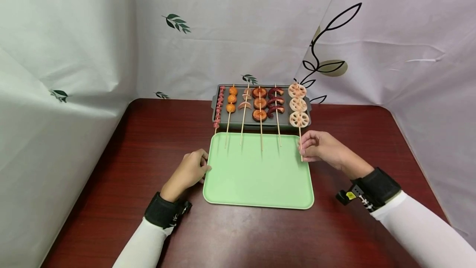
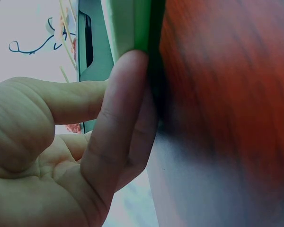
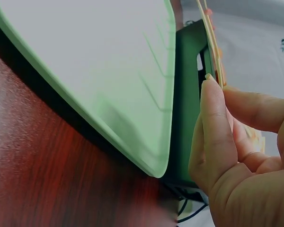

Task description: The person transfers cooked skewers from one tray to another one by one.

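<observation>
On the dark red table (image 1: pixel 111 168) I see a light green tray (image 1: pixel 256 177) lying just in front of a dark grill pan (image 1: pixel 223 122) that carries 6 skewers, all with their long axes running front to back, food ends away from me and bare stick ends pointing over the tray. My right hand (image 1: pixel 321 146) pinches the bare stick of the lotus root skewer (image 1: pixel 298 106), the rightmost one, at the tray's far right corner. My left hand (image 1: pixel 189 169), fingers loosely curled, presses its fingertips (image 2: pixel 128 71) against the tray's left edge.

six skewers (image 1: pixel 260 108); one tray (image 1: pixel 256 181); one grill (image 1: pixel 260 124)
</observation>
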Available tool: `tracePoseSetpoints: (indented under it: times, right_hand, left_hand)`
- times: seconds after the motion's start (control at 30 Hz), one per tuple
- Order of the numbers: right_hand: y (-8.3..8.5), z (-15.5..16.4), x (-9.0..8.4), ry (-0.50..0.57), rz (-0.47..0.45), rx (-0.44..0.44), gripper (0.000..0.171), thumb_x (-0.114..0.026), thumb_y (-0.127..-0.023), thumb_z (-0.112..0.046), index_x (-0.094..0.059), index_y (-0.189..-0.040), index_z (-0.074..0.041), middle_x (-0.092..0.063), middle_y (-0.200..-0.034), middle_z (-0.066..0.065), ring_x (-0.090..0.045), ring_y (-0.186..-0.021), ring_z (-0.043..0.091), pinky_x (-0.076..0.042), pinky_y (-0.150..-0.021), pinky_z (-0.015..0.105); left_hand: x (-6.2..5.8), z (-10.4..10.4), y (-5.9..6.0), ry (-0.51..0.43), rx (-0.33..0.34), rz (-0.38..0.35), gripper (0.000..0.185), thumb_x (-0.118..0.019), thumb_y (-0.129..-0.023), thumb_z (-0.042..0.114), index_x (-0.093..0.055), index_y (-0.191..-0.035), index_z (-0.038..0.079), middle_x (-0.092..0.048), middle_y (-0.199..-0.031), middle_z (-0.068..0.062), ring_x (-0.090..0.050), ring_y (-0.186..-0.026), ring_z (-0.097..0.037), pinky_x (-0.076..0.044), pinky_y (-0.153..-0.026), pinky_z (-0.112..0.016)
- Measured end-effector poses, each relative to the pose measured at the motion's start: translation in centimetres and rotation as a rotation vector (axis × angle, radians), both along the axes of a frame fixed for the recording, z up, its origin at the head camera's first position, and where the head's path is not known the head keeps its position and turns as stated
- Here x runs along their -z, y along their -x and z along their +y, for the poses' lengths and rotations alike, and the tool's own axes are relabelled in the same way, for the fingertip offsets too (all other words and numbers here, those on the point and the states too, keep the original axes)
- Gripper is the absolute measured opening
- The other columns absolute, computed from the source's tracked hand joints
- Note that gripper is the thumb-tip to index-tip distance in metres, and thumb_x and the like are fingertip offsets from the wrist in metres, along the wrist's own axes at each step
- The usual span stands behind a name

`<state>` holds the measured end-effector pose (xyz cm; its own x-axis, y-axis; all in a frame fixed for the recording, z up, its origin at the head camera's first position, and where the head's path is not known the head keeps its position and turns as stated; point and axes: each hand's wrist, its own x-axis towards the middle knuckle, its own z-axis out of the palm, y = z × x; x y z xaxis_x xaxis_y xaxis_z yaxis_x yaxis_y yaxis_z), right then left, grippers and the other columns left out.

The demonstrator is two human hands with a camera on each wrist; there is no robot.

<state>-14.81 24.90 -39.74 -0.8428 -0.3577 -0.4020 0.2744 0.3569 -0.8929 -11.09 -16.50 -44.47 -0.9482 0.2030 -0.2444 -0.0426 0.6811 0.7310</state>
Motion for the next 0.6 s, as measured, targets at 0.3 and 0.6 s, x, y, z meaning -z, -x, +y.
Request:
tracePoseSetpoints:
  times: [0.3,0.6]
  right_hand:
    - [-1.3,-0.1,0.0,-0.004,0.008,-0.033,0.025,-0.063,-0.095,0.003,-0.050,-0.115,0.009,-0.060,-0.096,0.013,-0.070,-0.086,0.020,-0.066,-0.084,0.042]
    - [-2.6,-0.3,-0.2,-0.033,0.033,-0.058,0.022,-0.058,-0.091,0.008,-0.051,-0.112,0.010,-0.060,-0.094,0.016,-0.068,-0.084,0.022,-0.067,-0.081,0.041]
  left_hand:
    - [-0.2,0.1,0.0,0.003,-0.003,-0.005,0.025,-0.067,-0.097,-0.003,-0.059,-0.120,-0.008,-0.061,-0.086,-0.015,-0.064,-0.055,-0.020,-0.060,-0.049,-0.030]
    - [-0.2,0.0,0.0,0.003,-0.001,-0.013,0.025,-0.066,-0.097,-0.003,-0.059,-0.121,-0.007,-0.060,-0.087,-0.015,-0.064,-0.055,-0.020,-0.060,-0.050,-0.030]
